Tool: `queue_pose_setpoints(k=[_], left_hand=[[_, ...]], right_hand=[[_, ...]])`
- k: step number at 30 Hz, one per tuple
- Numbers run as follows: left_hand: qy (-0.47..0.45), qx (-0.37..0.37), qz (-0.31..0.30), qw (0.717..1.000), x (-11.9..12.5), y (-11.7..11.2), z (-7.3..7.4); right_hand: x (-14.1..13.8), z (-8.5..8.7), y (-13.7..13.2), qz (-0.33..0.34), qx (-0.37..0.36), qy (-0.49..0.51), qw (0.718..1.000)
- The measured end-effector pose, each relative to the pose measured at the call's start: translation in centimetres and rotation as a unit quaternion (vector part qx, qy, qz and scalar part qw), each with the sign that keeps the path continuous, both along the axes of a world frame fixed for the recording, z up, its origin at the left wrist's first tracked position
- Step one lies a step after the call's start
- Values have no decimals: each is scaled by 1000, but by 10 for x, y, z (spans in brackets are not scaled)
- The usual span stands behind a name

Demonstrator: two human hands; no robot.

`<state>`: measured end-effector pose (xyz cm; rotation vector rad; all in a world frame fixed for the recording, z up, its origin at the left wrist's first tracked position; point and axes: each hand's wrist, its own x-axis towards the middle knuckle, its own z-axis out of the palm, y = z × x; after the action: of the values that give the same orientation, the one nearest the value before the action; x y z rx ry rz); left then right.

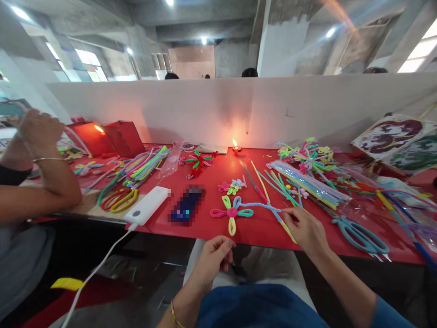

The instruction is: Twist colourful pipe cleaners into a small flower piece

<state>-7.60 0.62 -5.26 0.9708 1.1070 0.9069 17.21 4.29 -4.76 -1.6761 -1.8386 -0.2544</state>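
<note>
A pipe-cleaner flower with pink, yellow and teal loops lies on the red table near its front edge. A light blue pipe cleaner runs from the flower to the right. My right hand pinches the far end of that blue pipe cleaner between thumb and forefinger, resting on the table. My left hand hovers just below the table edge, under the flower's yellow loop, fingers curled together with nothing visible in them. Smaller finished flowers lie just behind.
A lit candle burns at the back. A white power bank with cable, a phone, teal scissors and a packet of pipe cleaners lie around. Another person's arm rests at the left. Red boxes stand by the divider.
</note>
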Motion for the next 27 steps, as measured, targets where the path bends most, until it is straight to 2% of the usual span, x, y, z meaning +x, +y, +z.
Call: queue_pose_setpoints(k=[4,8,10,12,14,17,19,20,22,24,27], left_hand=[[6,-14,-16,1000,3,-3,-4],[23,-13,-25,999,4,-4,-10],[52,13,-27,998,4,-5,-12],[125,89,-16,988,4,-4,-11],[233,211,8,949,4,-1,-8],[358,389,22,849,3,12,-3],[412,451,-5,792,5,23,-2],[439,459,-24,772,7,28,-3],[491,440,-68,749,10,34,-5],[525,406,-96,742,13,35,-7],[551,380,-97,737,14,31,-8]], right_hand=[[-17,-9,19,-38,-23,-33,998],[-21,-12,19,-56,-69,-67,994],[-19,-11,15,-69,-89,-77,991],[-14,-10,12,-96,-101,-77,987],[-11,-8,10,-119,-108,-76,984],[-14,-9,9,-106,-121,-82,984],[-19,-11,9,-77,-131,-89,984],[-22,-12,8,-63,-135,-90,985],[-25,-13,6,-48,-140,-88,985],[-21,-13,2,-49,-143,-82,985],[-1,-11,-1,-75,-140,-73,985]])
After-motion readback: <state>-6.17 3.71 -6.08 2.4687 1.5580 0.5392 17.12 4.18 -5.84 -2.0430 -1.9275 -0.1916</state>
